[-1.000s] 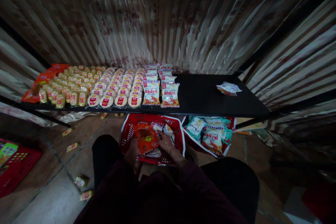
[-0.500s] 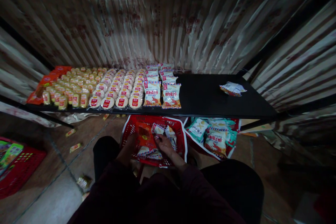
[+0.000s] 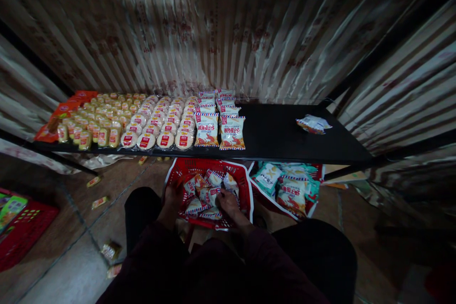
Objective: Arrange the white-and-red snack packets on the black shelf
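Note:
A red plastic basket [image 3: 248, 185] with a white rim sits between my knees, below the front edge of the shelf. Several white snack bags [image 3: 199, 204] with striped ends lie loosely in it. My right hand [image 3: 230, 203] reaches over the basket's right part, its fingers curled in at the edge of one snack bag. At the basket's left wall is my left hand [image 3: 173, 199], dark and partly blurred; what its fingers do is not clear. On the shelf above, similar snack bags [image 3: 232, 132] stand in two rows.
The black shelf [image 3: 270, 133] also carries rows of round wrapped crackers [image 3: 166, 140], small yellow packets [image 3: 103, 135] and orange packets [image 3: 66, 108]. A crumpled bag [image 3: 313, 124] lies at its right. Another basket [image 3: 315, 209] holds green bags. A red basket [image 3: 35, 228] stands left; small packets [image 3: 99, 202] lie on the floor.
The orange packet that lay over the snack bags in the basket is gone from there, uncovering them. My left hand has drawn back slightly, and my right hand has shifted a little right and down.

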`<state>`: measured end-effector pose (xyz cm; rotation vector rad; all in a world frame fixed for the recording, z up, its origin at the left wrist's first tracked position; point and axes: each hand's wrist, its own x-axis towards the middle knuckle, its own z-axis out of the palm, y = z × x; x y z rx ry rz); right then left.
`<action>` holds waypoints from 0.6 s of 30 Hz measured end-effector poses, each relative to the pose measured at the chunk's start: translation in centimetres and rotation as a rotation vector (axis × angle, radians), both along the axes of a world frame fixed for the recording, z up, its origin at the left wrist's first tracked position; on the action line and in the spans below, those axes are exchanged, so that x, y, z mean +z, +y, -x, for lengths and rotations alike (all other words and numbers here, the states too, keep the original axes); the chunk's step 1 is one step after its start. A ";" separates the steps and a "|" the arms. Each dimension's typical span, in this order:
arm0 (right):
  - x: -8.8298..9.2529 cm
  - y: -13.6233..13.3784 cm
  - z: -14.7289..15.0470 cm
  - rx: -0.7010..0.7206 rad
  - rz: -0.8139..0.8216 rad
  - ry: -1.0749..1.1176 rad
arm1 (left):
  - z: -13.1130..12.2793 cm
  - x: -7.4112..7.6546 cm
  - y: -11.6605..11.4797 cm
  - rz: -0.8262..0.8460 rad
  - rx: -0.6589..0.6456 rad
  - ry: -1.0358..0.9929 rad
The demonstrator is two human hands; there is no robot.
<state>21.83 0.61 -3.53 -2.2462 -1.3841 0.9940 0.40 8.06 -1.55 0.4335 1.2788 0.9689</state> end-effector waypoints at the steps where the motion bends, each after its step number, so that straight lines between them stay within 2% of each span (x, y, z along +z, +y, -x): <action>1: -0.1 0.1 0.0 -0.008 0.001 -0.002 | -0.1 0.0 0.3 -0.040 0.080 -0.051; 3: -0.3 0.1 0.0 -0.025 0.004 -0.004 | -0.2 0.1 0.5 -0.110 0.213 -0.137; 5: -0.5 0.0 0.0 -0.043 0.012 0.000 | -0.2 0.1 0.4 -0.135 0.280 -0.206; 7: -0.7 -0.2 0.0 -0.054 0.019 0.010 | -0.3 -0.1 -0.1 -0.070 0.206 -0.189; 10: -0.9 -0.4 -0.1 -0.057 0.016 0.032 | -0.7 -0.8 -1.5 0.094 -0.031 -0.069; 12: -0.9 -0.5 -0.1 -0.060 0.010 0.041 | -1.3 -1.6 -2.3 0.168 -0.131 -0.005; 15: -0.7 -0.5 -0.1 -0.065 0.007 0.048 | -2.3 -2.7 -2.8 0.235 -0.191 0.092; 18: -0.3 -0.7 -0.1 -0.059 0.003 0.060 | -2.9 -3.3 -2.7 0.240 -0.217 0.155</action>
